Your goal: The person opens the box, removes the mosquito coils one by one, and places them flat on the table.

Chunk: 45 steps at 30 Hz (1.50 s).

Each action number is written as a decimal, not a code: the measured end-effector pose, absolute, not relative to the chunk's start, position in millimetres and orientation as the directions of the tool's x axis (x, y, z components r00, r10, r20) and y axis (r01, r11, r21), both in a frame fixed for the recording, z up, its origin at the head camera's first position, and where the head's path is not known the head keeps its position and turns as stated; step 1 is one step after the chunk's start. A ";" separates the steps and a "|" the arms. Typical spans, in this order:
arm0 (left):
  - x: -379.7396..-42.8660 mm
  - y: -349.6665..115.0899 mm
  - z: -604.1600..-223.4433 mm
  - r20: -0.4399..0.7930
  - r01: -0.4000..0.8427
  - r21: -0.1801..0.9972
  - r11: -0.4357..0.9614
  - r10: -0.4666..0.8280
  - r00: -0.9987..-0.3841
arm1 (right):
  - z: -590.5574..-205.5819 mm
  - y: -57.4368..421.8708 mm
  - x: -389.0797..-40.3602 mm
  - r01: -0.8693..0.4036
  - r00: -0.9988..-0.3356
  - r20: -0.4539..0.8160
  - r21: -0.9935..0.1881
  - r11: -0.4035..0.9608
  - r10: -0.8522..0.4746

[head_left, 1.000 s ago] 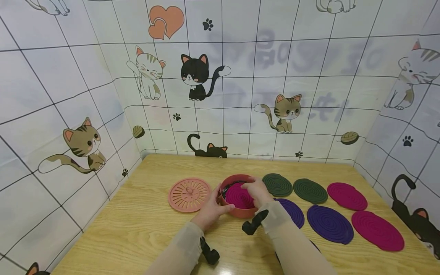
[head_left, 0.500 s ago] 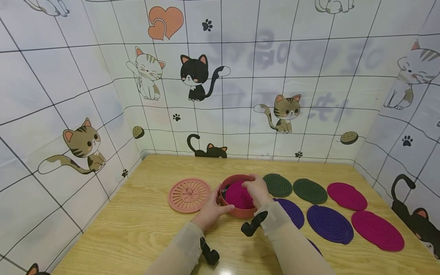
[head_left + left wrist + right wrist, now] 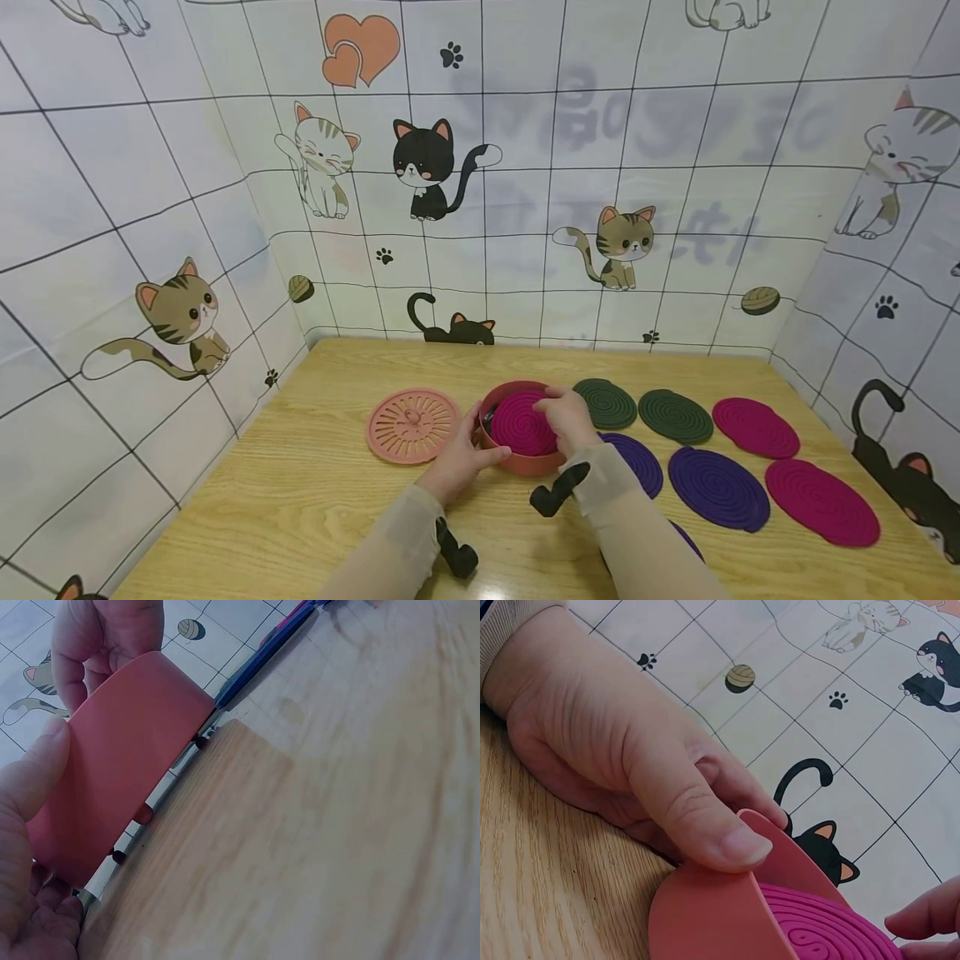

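Note:
A round coral-pink mosquito coil holder (image 3: 525, 465) stands on the table, its inside partly dark. My left hand (image 3: 461, 457) grips its left side, thumb (image 3: 739, 844) on the near rim and the other fingers around the wall. In the holder lies a magenta mosquito coil (image 3: 522, 423), a tight spiral that covers most of the inside. My right hand (image 3: 570, 417) reaches over the right rim and pinches the coil's edge with curled fingers. In the right wrist view only the right fingertips (image 3: 930, 911) show. The holder's wall (image 3: 135, 750) hides the coil in the left wrist view.
A slotted pink lid (image 3: 412, 425) with a small knob lies left of the holder. To the right lie green coils (image 3: 677, 416), purple coils (image 3: 720, 487) and magenta coils (image 3: 822, 502); my right arm partly covers some purple ones. A cat-print sheet (image 3: 517, 192) stands behind the table.
The magenta coil has shifted slightly up within the holder and covers more of the dark inside. My right hand has moved a little right; the left keeps its grip.

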State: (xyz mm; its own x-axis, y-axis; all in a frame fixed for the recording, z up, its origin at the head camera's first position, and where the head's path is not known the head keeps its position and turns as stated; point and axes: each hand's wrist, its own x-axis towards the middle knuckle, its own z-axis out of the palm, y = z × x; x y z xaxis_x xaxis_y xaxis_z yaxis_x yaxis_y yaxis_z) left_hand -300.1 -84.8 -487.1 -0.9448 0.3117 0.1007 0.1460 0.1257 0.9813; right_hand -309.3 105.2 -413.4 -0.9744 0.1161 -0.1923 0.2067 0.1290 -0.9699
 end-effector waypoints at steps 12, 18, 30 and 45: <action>-297.6 -84.9 -484.9 0.081 0.132 0.980 0.152 0.303 -0.949 | -413.0 108.5 -310.8 0.206 -0.975 -0.200 -0.976 0.066 0.096; -297.3 -85.0 -484.8 0.071 0.126 0.977 0.170 0.300 -0.951 | -416.8 108.8 -312.3 0.209 -0.975 -0.205 -0.977 0.036 0.087; -299.0 -84.4 -484.8 0.065 0.118 0.980 0.160 0.304 -0.951 | -414.5 111.6 -312.9 0.211 -0.975 -0.207 -0.977 0.038 0.077; -298.5 -85.7 -484.7 0.075 0.126 0.981 0.149 0.307 -0.949 | -415.2 112.7 -314.1 0.193 -0.980 -0.187 -0.977 0.093 0.065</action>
